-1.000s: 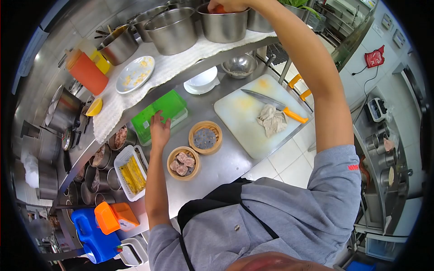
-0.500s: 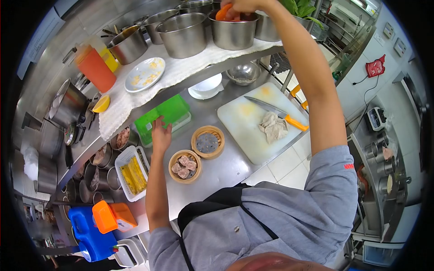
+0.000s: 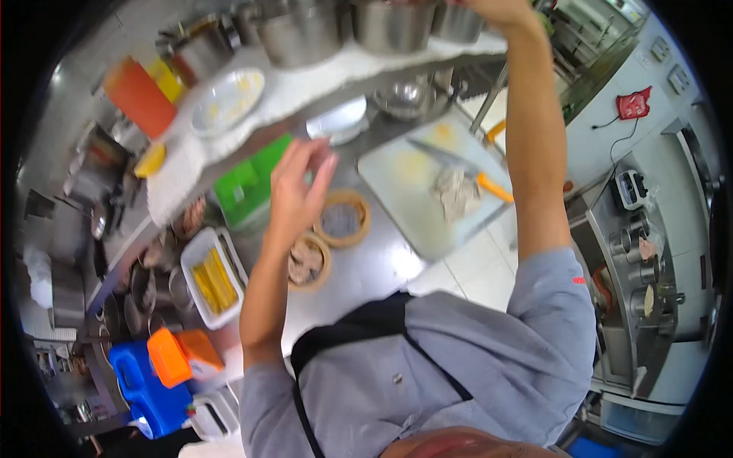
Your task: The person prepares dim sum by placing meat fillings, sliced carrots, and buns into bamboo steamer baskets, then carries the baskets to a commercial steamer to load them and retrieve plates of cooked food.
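Along the back runs a raised shelf [image 3: 286, 112], and on its towel [image 3: 324, 79] stand pots [image 3: 298, 34] in a row. The right hand [image 3: 496, 9] is near the right end of this row. Left of the pots lies a plate [image 3: 227, 103] on the towel; farther left are a bottle [image 3: 141, 101] and a lemon piece [image 3: 150, 161]. Before the shelf, lower, is the counter [image 3: 389, 269]. On its right lies a board [image 3: 393, 206], with knife [image 3: 494, 187] and cloth [image 3: 458, 195] on it. Left of the board are 2 steamers [image 3: 360, 207]. The left hand [image 3: 301, 183] is above the counter, between the flat box [image 3: 243, 183] and the farther steamer.
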Available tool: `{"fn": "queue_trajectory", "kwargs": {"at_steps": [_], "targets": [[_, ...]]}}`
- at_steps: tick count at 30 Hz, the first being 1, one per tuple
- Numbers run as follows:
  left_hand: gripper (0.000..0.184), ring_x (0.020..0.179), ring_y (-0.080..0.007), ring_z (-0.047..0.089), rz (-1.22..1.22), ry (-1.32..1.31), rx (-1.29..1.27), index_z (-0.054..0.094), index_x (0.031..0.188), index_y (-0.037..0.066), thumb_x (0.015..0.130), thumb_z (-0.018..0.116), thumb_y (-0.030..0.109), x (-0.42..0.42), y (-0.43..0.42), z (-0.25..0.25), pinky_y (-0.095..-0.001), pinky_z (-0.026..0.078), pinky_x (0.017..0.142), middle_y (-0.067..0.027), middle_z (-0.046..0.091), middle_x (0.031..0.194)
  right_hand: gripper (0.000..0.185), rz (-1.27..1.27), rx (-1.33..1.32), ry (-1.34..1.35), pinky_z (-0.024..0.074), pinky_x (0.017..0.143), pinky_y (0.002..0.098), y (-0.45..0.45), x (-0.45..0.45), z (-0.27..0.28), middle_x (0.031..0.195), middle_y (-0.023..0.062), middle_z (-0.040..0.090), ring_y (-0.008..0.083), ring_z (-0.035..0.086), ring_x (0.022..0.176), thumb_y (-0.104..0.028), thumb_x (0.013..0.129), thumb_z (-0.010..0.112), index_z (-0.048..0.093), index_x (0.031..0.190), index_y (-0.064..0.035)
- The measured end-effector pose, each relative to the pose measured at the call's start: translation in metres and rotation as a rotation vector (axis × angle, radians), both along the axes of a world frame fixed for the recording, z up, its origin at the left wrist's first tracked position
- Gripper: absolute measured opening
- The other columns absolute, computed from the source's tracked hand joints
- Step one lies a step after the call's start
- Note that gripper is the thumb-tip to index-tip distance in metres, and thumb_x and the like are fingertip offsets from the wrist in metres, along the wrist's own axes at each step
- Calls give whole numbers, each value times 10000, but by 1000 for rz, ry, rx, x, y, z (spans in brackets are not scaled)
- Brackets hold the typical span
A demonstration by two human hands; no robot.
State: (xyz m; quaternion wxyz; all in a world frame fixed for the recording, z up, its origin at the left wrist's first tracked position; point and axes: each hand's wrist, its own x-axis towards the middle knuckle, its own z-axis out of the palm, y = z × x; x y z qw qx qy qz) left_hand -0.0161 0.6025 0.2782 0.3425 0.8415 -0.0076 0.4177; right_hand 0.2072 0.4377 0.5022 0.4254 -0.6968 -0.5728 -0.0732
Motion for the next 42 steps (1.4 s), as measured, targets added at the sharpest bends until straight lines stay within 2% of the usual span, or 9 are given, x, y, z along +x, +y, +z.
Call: {"fn": "queue_trajectory", "kwargs": {"at_steps": [6, 10, 12, 19, 25, 27, 31, 33, 42], "targets": [[308, 775, -96, 617, -249, -44, -734, 565, 1149, -78, 896, 652, 75, 6, -35, -30, -226, 501, 692, -93, 650, 912, 214, 278, -182, 168, 440, 554, 257, -1, -57, -156, 768, 28, 622, 94, 557, 659, -162, 878, 645, 667, 1025, -8], [218, 701, -102, 632, -54, 151, -855, 609, 1042, -68, 895, 658, 86, -10, -20, -94, -217, 497, 629, -80, 663, 834, 182, 299, -330, 408, 356, 512, 217, 27, -72, -278, 699, -25, 562, 47, 453, 574, -189, 912, 624, 669, 971, -23], [182, 637, -109, 632, 91, 261, -913, 624, 951, -65, 883, 674, 96, -16, -15, -115, -211, 486, 574, -73, 665, 763, 218, 320, -402, 736, 397, 519, 238, 40, -70, -310, 666, 31, 626, 74, 512, 575, -222, 903, 626, 697, 952, -22], [172, 603, -101, 615, 263, 406, -1019, 633, 941, -61, 873, 680, 90, -19, 17, -176, -206, 473, 531, -84, 668, 758, 220, 298, -489, 1167, 368, 460, 240, 82, -63, -398, 676, 30, 626, 75, 484, 530, -219, 897, 627, 685, 924, -8], [153, 558, -155, 618, 443, 584, -610, 686, 807, -26, 779, 679, 124, -22, 41, -223, -291, 499, 561, -105, 671, 675, 208, 156, -780, 683, 472, 529, 349, 117, -68, -439, 731, 104, 676, 196, 626, 629, -208, 866, 641, 692, 904, -11], [168, 561, -91, 568, 320, 864, -647, 666, 795, -33, 810, 678, 134, -25, 41, -215, -237, 465, 533, -54, 645, 666, 192, 104, -766, 108, 503, 655, 453, 120, -73, -440, 831, 179, 691, 342, 665, 755, -188, 854, 627, 679, 859, -4], [205, 594, -181, 619, 347, 934, -476, 680, 767, -7, 786, 685, 197, -15, 29, -212, -317, 499, 580, -102, 667, 683, 186, 31, -741, 61, 491, 745, 502, 111, -77, -424, 929, 215, 673, 411, 639, 873, -181, 842, 621, 663, 884, -5], [200, 762, -327, 679, 412, 920, -205, 711, 833, 28, 766, 660, 209, -8, 23, -211, -427, 529, 690, -208, 675, 791, 203, 62, -741, 137, 504, 752, 481, 105, -70, -421, 969, 206, 664, 388, 636, 912, -176, 823, 628, 652, 951, -20], [215, 823, -381, 664, 466, 926, 9, 676, 917, 49, 797, 677, 227, -6, 7, -206, -485, 525, 737, -197, 685, 890, 279, 151, -654, -22, 525, 707, 455, 92, -66, -439, 945, 185, 658, 369, 646, 845, -79, 748, 618, 643, 1025, -59]]}}
